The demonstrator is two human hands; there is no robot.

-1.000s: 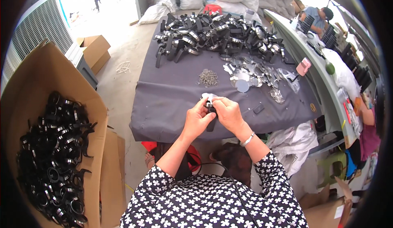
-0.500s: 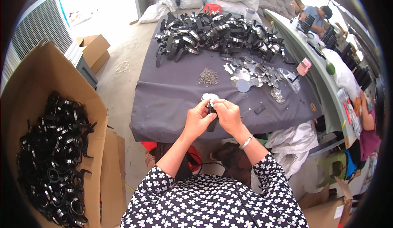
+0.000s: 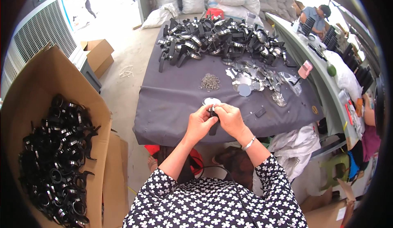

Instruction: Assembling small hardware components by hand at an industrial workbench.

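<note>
Above the near edge of the grey cloth, my left hand (image 3: pixel 199 123) and my right hand (image 3: pixel 230 119) meet on one black part with a round whitish head (image 3: pixel 211 101). Its dark handle (image 3: pixel 213 129) points down toward me. My left fingers and thumb grip it from the left. The right fingertips pinch close to where head and handle join; whatever small piece may be between them is hidden. Just beyond lies a heap of tiny metal pieces (image 3: pixel 210 82). To its right are scattered flat silver discs and plates (image 3: pixel 249 78).
A large pile of black-and-silver parts (image 3: pixel 221 35) covers the table's far side. An open carton (image 3: pixel 96 146) on my left holds many similar parts. A pink handheld device (image 3: pixel 305 69) stands at the right edge. Another person (image 3: pixel 314 19) sits at the far right bench (image 3: pixel 301 42).
The view has shifted slightly, so the whole scene sits a little lower and to the right. Both hands stay together on the black part, with hardly any movement over the table.
</note>
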